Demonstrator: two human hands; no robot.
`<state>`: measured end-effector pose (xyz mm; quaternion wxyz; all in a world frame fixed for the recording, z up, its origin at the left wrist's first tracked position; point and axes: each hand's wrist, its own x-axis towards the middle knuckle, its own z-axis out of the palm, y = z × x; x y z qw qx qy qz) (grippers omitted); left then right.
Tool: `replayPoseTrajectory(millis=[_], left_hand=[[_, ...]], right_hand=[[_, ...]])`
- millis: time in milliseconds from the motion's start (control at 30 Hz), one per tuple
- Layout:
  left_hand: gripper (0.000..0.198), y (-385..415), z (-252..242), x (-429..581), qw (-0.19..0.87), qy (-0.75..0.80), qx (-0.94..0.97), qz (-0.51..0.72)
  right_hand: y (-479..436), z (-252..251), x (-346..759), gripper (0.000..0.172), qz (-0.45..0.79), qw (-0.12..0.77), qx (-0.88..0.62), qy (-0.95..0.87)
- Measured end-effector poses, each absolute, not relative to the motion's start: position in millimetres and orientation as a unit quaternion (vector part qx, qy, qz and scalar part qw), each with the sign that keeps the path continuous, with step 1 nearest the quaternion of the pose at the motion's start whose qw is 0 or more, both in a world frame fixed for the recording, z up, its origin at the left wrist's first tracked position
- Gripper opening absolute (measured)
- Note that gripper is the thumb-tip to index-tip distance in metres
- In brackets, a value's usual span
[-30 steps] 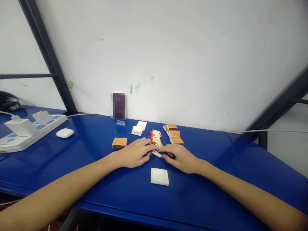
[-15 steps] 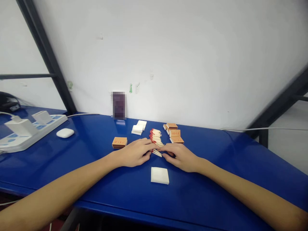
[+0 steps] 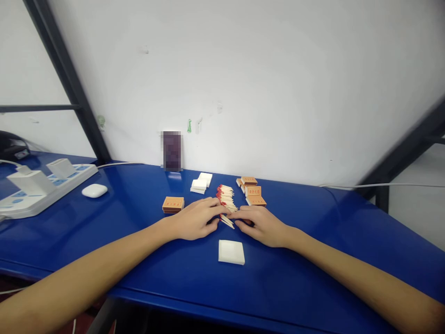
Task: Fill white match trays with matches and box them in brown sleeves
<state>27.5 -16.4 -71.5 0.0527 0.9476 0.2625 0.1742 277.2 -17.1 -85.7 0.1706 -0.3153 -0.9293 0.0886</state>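
"Blue glossy tabletop (image 3: 156, 264), white wall (image 3: 278, 93) behind. Landmark?"
"Matchstick row (image 3: 227, 197), on the tabletop: slim, pale, red-headed."
"Hands?"
"Left hand (image 3: 194, 220), right hand (image 3: 262, 225): fingertips close together over the row's near part; cannot tell if either grips. Step, seemingly separating matches; next move calls for light fingertips."
"Around the row?"
"Shallow white tray (image 3: 232, 252) nearer; orange cardboard matchboxes (image 3: 255, 190) right."

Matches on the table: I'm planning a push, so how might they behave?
The matches are thin and lie loose, so they would probably be light and shift separately. Being straight, they look stiff, though their slimness suggests they could snap.
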Motion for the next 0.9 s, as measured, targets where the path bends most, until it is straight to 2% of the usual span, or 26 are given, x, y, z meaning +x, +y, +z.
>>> replayPoseTrajectory(millis=[500,900], left_hand=[[0.038,-18.3,-68.8,28.3,0.053,0.275,0.946,0.165],[0.038,-16.7,-70.7,27.9,0.055,0.264,0.949,0.164]], right_hand=[[-20.6,-78.9,276.7,0.033,0.139,0.179,-0.307,-0.924],[-19.9,-81.7,276.3,0.034,0.122,0.179,-0.322,-0.921]])
